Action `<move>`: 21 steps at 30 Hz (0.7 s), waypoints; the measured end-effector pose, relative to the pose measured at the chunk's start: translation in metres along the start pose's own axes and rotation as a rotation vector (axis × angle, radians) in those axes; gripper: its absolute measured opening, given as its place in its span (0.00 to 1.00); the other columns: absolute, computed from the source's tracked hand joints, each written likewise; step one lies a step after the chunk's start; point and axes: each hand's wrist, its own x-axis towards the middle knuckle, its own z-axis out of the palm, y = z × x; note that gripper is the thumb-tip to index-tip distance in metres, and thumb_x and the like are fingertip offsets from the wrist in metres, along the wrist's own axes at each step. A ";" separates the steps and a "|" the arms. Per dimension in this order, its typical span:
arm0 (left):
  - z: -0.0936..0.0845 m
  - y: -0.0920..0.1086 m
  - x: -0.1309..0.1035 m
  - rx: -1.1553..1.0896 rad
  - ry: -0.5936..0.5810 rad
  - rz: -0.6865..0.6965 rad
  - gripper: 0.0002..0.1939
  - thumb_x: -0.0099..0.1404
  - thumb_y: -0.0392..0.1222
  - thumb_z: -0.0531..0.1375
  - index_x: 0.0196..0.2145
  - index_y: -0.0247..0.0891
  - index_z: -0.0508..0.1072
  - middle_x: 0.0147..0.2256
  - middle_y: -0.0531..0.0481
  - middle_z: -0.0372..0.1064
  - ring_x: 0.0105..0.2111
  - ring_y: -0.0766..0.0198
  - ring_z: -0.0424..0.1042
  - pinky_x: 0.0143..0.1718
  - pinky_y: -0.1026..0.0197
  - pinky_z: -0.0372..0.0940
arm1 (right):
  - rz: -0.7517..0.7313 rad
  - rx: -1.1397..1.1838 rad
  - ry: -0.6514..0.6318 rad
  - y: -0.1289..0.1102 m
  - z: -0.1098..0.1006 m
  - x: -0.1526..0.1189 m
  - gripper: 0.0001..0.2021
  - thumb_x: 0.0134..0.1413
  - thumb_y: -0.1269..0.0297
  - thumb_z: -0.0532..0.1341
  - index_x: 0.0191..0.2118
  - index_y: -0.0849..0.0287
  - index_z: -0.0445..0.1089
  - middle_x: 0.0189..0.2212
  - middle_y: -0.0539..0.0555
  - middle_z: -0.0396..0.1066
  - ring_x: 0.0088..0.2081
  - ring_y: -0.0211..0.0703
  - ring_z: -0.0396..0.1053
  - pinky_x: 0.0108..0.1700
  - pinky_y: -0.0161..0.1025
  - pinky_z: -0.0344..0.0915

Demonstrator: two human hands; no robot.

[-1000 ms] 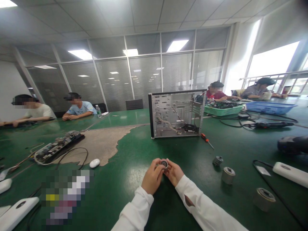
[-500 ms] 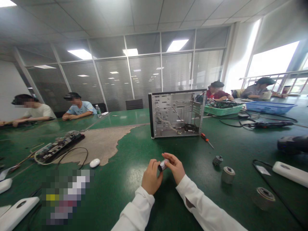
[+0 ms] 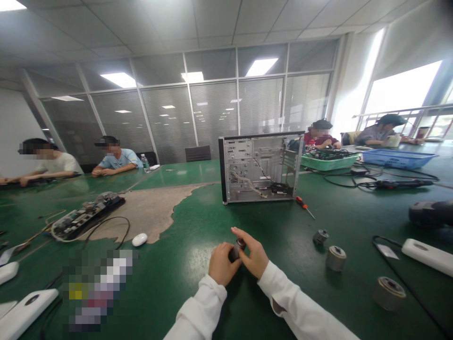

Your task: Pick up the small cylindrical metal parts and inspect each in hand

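Low over the green table, my left hand [image 3: 222, 264] is closed on a small dark metal cylinder [image 3: 235, 252]. My right hand [image 3: 254, 252] touches the cylinder's right side and top, its index finger stretched out above and its thumb beside it. Part of the cylinder is hidden by my fingers. To the right stand a small metal cylinder [image 3: 320, 236], a medium one [image 3: 336, 259] and a larger one [image 3: 389, 293]. Behind my hands an open computer case [image 3: 260, 167] stands upright.
An orange-handled screwdriver [image 3: 305, 207] lies beside the case. Green basket [image 3: 329, 162], blue basket [image 3: 396, 159] and cables are at right. A circuit assembly [image 3: 92, 215] and white oval object [image 3: 139, 240] lie left. Several people sit around the table.
The cylinder has turned from a tilted pose to a more upright one between my hands. My right hand has shifted slightly, its index finger now more extended.
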 end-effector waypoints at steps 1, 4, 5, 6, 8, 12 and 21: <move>0.002 -0.001 0.000 -0.019 -0.013 -0.004 0.06 0.49 0.39 0.56 0.28 0.38 0.67 0.29 0.50 0.64 0.32 0.61 0.63 0.34 0.60 0.57 | -0.006 -0.005 -0.012 0.000 0.001 0.000 0.30 0.38 0.80 0.49 0.52 0.55 0.54 0.50 0.54 0.59 0.52 0.41 0.55 0.53 0.44 0.54; 0.006 -0.004 0.002 -0.066 -0.051 -0.008 0.08 0.48 0.39 0.57 0.30 0.38 0.69 0.32 0.49 0.65 0.36 0.59 0.63 0.38 0.58 0.56 | -0.031 -0.008 -0.045 0.000 0.003 0.000 0.30 0.38 0.80 0.49 0.52 0.55 0.54 0.51 0.54 0.58 0.53 0.41 0.54 0.54 0.45 0.53; 0.007 -0.004 0.002 -0.077 -0.064 -0.011 0.09 0.48 0.39 0.57 0.30 0.39 0.69 0.33 0.49 0.65 0.37 0.59 0.63 0.39 0.57 0.56 | -0.041 -0.008 -0.056 -0.001 0.003 0.000 0.30 0.38 0.81 0.49 0.52 0.56 0.54 0.51 0.54 0.57 0.53 0.41 0.53 0.54 0.45 0.52; 0.006 -0.004 0.003 -0.088 -0.076 -0.020 0.09 0.48 0.39 0.57 0.31 0.39 0.70 0.35 0.49 0.65 0.38 0.58 0.62 0.40 0.57 0.55 | -0.047 -0.009 -0.063 -0.001 0.003 0.000 0.29 0.38 0.80 0.49 0.51 0.56 0.55 0.51 0.55 0.57 0.53 0.41 0.53 0.54 0.45 0.52; 0.005 -0.003 0.004 -0.121 -0.079 -0.055 0.11 0.49 0.38 0.57 0.33 0.40 0.69 0.36 0.48 0.65 0.39 0.58 0.62 0.41 0.57 0.55 | -0.040 -0.008 -0.051 -0.001 0.003 0.001 0.28 0.39 0.80 0.50 0.51 0.57 0.56 0.51 0.55 0.58 0.53 0.42 0.53 0.54 0.45 0.51; 0.002 0.000 0.005 -0.285 0.002 -0.099 0.14 0.48 0.38 0.58 0.36 0.40 0.67 0.36 0.49 0.66 0.38 0.60 0.64 0.41 0.57 0.56 | 0.004 -0.029 0.041 0.000 0.002 0.001 0.22 0.41 0.76 0.52 0.47 0.58 0.60 0.47 0.57 0.61 0.50 0.43 0.57 0.52 0.45 0.55; -0.001 0.001 0.006 -0.449 0.004 -0.055 0.11 0.50 0.38 0.58 0.35 0.37 0.65 0.34 0.48 0.66 0.37 0.61 0.65 0.39 0.60 0.58 | 0.125 -0.199 0.123 0.005 0.001 0.003 0.05 0.43 0.70 0.55 0.29 0.58 0.68 0.36 0.56 0.67 0.41 0.44 0.63 0.44 0.44 0.60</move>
